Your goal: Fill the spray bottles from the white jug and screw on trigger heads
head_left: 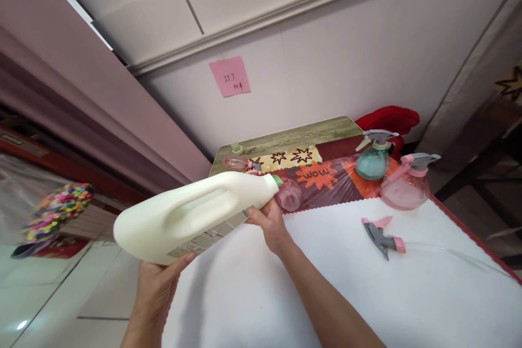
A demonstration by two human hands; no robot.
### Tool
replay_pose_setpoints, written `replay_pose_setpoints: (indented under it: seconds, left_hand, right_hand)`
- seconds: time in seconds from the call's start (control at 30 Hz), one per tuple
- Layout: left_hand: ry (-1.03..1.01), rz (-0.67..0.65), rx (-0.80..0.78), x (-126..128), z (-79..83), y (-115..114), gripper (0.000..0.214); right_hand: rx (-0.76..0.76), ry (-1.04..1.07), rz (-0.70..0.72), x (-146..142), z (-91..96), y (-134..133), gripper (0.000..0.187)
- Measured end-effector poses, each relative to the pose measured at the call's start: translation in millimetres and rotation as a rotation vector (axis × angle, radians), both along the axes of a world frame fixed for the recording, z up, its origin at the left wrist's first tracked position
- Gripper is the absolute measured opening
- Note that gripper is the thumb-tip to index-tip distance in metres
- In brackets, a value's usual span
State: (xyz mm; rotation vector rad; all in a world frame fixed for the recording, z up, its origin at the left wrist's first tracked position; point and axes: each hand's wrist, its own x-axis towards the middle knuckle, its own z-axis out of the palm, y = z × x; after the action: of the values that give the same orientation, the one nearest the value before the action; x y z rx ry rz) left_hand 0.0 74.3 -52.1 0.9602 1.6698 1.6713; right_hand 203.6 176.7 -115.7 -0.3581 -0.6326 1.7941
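Note:
I hold a large white plastic jug (191,212) tipped on its side, its neck pointing right over a clear pink spray bottle body (289,193) that stands without its head. My left hand (157,285) cups the jug's base from below, fingers closed on it. My right hand (267,223) grips the jug near its neck, right beside the pink bottle's mouth. A loose pink and grey spray head (381,234) with a clear tube lies on the white cloth (326,261) to the right.
A teal spray bottle (373,157) and a pink spray bottle (408,185) stand at the table's far right. Another small spray bottle (240,163) lies at the far edge. A pink note (229,76) is stuck on the wall. Red fabric (387,118) lies behind the table.

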Motion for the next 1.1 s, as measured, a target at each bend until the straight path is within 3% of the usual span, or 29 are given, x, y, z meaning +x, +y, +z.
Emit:
replay_pose_setpoints:
  seconds: [0.67,1.1]
  left_hand:
    - [-0.01,0.054,-0.067,11,15.6,1,0.067]
    - [0.009,0.035,-0.041,12,15.9,2,0.073]
  right_hand:
    - [-0.001,0.044,0.006,1,4.1,0,0.079]
    - [-0.009,0.047,0.015,0,3.7,0,0.077]
